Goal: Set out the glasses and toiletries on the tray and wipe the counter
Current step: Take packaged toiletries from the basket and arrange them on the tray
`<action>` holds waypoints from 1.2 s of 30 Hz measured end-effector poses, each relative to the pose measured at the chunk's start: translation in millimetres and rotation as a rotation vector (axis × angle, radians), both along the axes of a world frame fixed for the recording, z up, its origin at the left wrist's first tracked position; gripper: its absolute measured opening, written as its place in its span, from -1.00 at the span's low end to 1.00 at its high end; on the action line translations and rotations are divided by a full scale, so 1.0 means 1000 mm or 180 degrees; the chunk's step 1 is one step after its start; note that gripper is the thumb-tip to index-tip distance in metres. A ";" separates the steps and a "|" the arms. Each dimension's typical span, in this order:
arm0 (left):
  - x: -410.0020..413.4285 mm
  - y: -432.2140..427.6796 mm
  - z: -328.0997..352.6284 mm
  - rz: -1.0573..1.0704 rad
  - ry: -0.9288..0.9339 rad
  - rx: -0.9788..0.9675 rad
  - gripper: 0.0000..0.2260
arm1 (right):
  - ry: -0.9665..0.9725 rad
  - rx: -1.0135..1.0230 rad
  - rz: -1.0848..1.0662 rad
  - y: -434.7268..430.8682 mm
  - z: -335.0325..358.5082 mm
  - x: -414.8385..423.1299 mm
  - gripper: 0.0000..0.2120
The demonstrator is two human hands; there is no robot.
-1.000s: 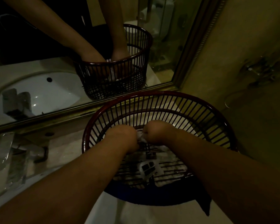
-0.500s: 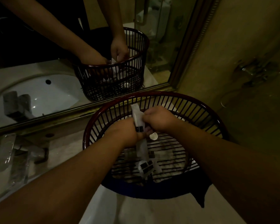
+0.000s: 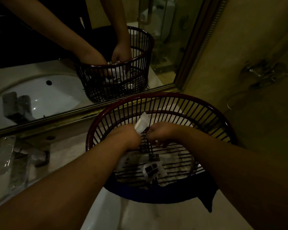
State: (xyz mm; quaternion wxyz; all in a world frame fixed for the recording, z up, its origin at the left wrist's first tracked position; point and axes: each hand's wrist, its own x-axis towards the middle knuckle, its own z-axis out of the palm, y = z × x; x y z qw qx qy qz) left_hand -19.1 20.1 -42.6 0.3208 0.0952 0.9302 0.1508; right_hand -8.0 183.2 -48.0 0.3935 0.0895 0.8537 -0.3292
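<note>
A dark red slatted plastic basket [image 3: 165, 97] stands on the counter by the mirror, on a dark cloth [image 3: 204, 195]. Both my hands are down inside it. My left hand [image 3: 128, 136] is closed around a white toiletry packet [image 3: 142, 123] that sticks up above my fist. Close beside it, my right hand [image 3: 160, 134] reaches down with fingers bent among the contents; whether it grips anything is hidden. More white sachets with dark labels [image 3: 152, 167] lie on the basket floor.
A gold-framed mirror [image 3: 93, 112] runs along the back and reflects the basket, my arms and a white sink basin. A clear tray or glass item [image 3: 2, 156] and a metal fitting [image 3: 38, 156] sit at the left. A tiled wall with a chrome fixture [image 3: 259, 72] is at the right.
My hands lifted a white packet out of the basket's contents half a second ago. Now both have dropped lower into the basket, the left still holding the packet.
</note>
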 end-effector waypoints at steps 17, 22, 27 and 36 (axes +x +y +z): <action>-0.010 -0.003 -0.007 0.0176 -0.0065 -0.0101 -0.54 | -0.0407 0.1292 0.1633 -0.017 -0.066 0.001 -0.67; -0.008 -0.001 -0.006 0.0213 -0.0070 -0.0048 -0.49 | -0.0001 0.1378 0.1373 -0.004 -0.053 -0.008 -0.81; -0.007 0.001 -0.004 0.0080 -0.0037 -0.0010 -0.39 | -0.0233 0.0769 0.0614 0.006 -0.038 -0.016 -0.87; -0.012 0.001 -0.001 0.0798 -0.0380 0.0977 -0.41 | -0.0795 -0.2022 -0.0988 0.016 -0.022 -0.008 -0.75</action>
